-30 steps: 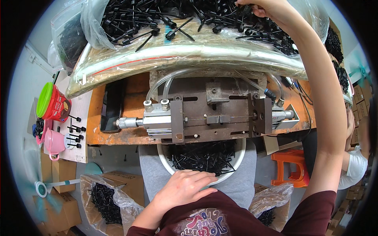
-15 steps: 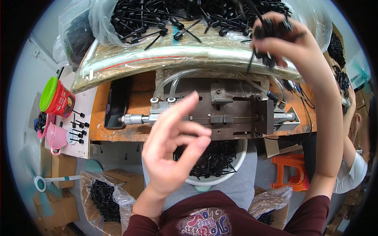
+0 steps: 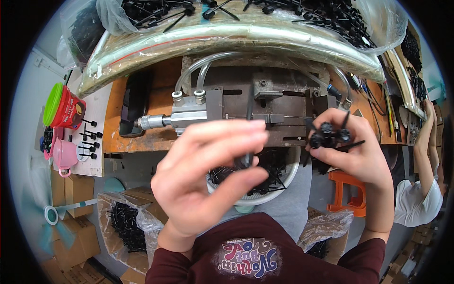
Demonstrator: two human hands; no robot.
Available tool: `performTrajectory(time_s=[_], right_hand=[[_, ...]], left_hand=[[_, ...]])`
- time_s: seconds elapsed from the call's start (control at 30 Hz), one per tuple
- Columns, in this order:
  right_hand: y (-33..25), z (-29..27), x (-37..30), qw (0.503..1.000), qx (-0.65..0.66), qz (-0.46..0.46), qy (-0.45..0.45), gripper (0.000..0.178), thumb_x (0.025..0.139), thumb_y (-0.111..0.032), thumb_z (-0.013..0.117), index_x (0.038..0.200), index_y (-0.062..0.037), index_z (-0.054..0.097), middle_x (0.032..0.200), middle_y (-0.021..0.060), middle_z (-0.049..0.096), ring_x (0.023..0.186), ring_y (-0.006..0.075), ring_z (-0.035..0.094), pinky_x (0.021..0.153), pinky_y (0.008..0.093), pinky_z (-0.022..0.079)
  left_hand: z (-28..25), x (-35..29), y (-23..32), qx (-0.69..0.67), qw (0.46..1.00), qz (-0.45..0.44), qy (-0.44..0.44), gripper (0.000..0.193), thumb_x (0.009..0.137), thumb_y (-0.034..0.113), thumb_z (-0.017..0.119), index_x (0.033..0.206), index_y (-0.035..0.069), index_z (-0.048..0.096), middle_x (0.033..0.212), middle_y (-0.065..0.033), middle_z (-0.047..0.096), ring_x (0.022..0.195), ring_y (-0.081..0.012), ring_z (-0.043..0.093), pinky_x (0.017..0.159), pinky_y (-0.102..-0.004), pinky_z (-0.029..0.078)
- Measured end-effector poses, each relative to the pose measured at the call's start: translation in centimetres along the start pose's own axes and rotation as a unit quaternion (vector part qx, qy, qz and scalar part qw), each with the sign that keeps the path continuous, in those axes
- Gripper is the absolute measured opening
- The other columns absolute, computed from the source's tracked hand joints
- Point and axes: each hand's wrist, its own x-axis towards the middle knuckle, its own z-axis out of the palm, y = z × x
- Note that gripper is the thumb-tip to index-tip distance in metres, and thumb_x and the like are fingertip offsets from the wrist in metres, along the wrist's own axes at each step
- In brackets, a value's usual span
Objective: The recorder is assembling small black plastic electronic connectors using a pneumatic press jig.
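Observation:
My left hand (image 3: 203,175) is raised in front of the bench, slightly blurred, fingers curled toward the thumb. Between them is one black plastic part (image 3: 243,162) with a round head and a thin stem pointing up. My right hand (image 3: 354,146) is closed round a bunch of similar black stemmed parts (image 3: 326,135), heads and stems sticking out several ways. Behind both hands lies a metal clamping fixture (image 3: 236,104) with an air cylinder (image 3: 189,109) at its left. Below my left hand, a white basket (image 3: 297,165) of black parts rests on my lap, partly hidden.
A plastic-wrapped tray edge (image 3: 227,38) with heaped black parts spans the back. At left stand a red tub (image 3: 71,111), a pink cup (image 3: 65,154) and a fan (image 3: 49,214). Lined boxes (image 3: 106,232) sit below. An orange stool (image 3: 347,194) and another person (image 3: 418,199) are at right.
My right hand has come down from the heap toward me with its bunch of parts. My left hand, with no part visible in it before, now has one between fingers and thumb.

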Motion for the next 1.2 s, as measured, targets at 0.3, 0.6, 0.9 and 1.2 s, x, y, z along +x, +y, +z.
performTrajectory(time_s=[0.3, 0.6, 0.9, 1.2], right_hand=[[1.9, 2.4, -1.7, 0.96, 0.24, -0.055, 0.133, 0.029, 0.076, 0.009, 0.073, 0.102, 0.0031, 0.061, 0.089, 0.0107, 0.071, 0.08, 0.0113, 0.068, 0.067, 0.0229, 0.053], [3.2, 5.4, -2.7, 0.927, 0.157, -0.196, 0.278, 0.033, 0.076, 0.011, 0.071, 0.104, 0.0006, 0.056, 0.093, 0.016, 0.068, 0.09, 0.0225, 0.069, 0.083, 0.0328, 0.055], [5.0, 4.9, -4.7, 0.848, -0.204, -0.293, 0.393, 0.039, 0.079, -0.002, 0.08, 0.105, -0.0099, 0.052, 0.096, 0.0163, 0.072, 0.081, 0.0228, 0.069, 0.072, 0.0303, 0.054], [4.5, 6.2, -2.9, 0.822, -0.316, -0.41, 0.237, 0.032, 0.073, 0.003, 0.075, 0.103, 0.0021, 0.064, 0.109, 0.0223, 0.07, 0.056, 0.0164, 0.053, 0.048, 0.0272, 0.044]], left_hand=[[3.1, -3.0, -3.0, 0.251, 0.964, 0.007, -0.089, 0.032, 0.07, 0.003, 0.08, 0.1, -0.003, 0.072, 0.124, -0.0209, 0.066, 0.095, -0.0259, 0.072, 0.082, -0.033, 0.059], [4.6, -1.9, -3.9, 0.407, 0.905, 0.045, -0.116, 0.025, 0.073, 0.01, 0.079, 0.096, 0.003, 0.072, 0.121, -0.0123, 0.069, 0.071, -0.0188, 0.068, 0.067, -0.0285, 0.055], [4.6, -1.6, -3.8, 0.403, 0.906, 0.03, -0.124, 0.025, 0.075, 0.013, 0.079, 0.097, 0.004, 0.072, 0.12, -0.0107, 0.07, 0.064, -0.0162, 0.065, 0.059, -0.0253, 0.051], [3.5, -1.2, -0.6, -0.047, 0.991, -0.068, -0.103, 0.042, 0.064, 0.009, 0.091, 0.1, -0.001, 0.073, 0.093, -0.0131, 0.073, 0.077, -0.0206, 0.072, 0.067, -0.0277, 0.057]])
